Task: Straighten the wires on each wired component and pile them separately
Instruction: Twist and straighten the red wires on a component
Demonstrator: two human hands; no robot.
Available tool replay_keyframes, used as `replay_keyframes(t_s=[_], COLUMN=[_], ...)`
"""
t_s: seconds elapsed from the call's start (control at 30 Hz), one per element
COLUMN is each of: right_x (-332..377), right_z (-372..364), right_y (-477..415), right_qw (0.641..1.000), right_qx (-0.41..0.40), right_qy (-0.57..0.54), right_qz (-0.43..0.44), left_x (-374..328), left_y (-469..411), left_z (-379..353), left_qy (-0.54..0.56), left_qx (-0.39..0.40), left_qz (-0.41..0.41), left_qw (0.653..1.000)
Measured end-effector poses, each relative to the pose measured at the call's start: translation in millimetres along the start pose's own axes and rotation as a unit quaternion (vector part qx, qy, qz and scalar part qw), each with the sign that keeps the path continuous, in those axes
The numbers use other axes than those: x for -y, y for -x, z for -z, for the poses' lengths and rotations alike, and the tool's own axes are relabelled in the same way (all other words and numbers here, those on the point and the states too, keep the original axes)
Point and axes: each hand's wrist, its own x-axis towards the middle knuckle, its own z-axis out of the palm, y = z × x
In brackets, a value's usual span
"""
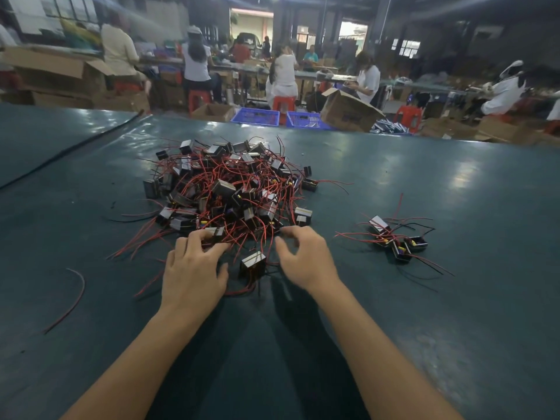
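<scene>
A large tangled heap of small black block-shaped components with red and black wires (pixel 230 189) is spread on the dark green desk (pixel 454 328), at its middle and a little left. Its wires point every way, with long red strands fanning out to the near left and a few to the right.

Just near of the heap, a single black block component with a gold stripe across its top (pixel 253 264) is seen standing upright between the two hands. Its red wires are curled from its base toward the near left.

The left hand (pixel 194 268) is laid palm down on the near edge of the heap. Its fingers are bent over red wires and reach a striped block. Whether anything is pinched cannot be told.

The right hand (pixel 306 262) is held at the heap's near right edge with fingers curved and thumb spread apart. Nothing is seen enclosed in it.

Well to the right, a separate small pile of about four wired components (pixel 394 241) is set. Its wires run mostly left to right, with some trailing to the near right.

A loose curved red wire (pixel 77 298) lies apart at the near left. Blue plastic crates (pixel 256 116) and cardboard boxes (pixel 348 112) are seen beyond the far edge.
</scene>
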Motion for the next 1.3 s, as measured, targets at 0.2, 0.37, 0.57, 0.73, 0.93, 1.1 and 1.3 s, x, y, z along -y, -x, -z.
replay_keyframes(t_s=[0.2, 0.37, 0.57, 0.73, 0.93, 1.1, 1.3], right_x=[9.7, 2.7, -5.9, -7.9, -3.7, 1.0, 6.6], right_z=[-15.7, -3.7, 4.9, 10.3, 13.4, 13.7, 9.7], right_y=[25.8, 43.6, 59.2, 63.2, 59.7, 61.1, 63.1], right_qw=[0.99, 0.986, 0.994, 0.98, 0.95, 0.926, 0.913], right_qx=[0.047, 0.049, 0.008, -0.054, -0.15, -0.182, -0.069], right_qy=[0.116, 0.133, 0.07, -0.183, -0.265, -0.327, -0.403], right_qz=[0.062, 0.092, 0.081, 0.06, 0.063, 0.046, -0.018], left_x=[4.5, -0.1, -10.9, -21.3, -30.5, -35.8, -43.5], left_y=[-1.5, -1.6, 4.4, 9.6, 14.8, 17.7, 18.0], left_z=[0.4, 1.0, 3.0, 7.8, 10.4, 6.8, 8.4], left_qy=[-0.02, 0.043, 0.051, 0.052, 0.145, 0.191, 0.422], left_qx=[-0.031, -0.016, 0.007, 0.047, 0.019, -0.009, -0.002], left_qz=[0.013, -0.029, -0.087, -0.132, -0.174, -0.156, -0.054], left_qw=[0.999, 0.999, 0.995, 0.989, 0.974, 0.969, 0.905])
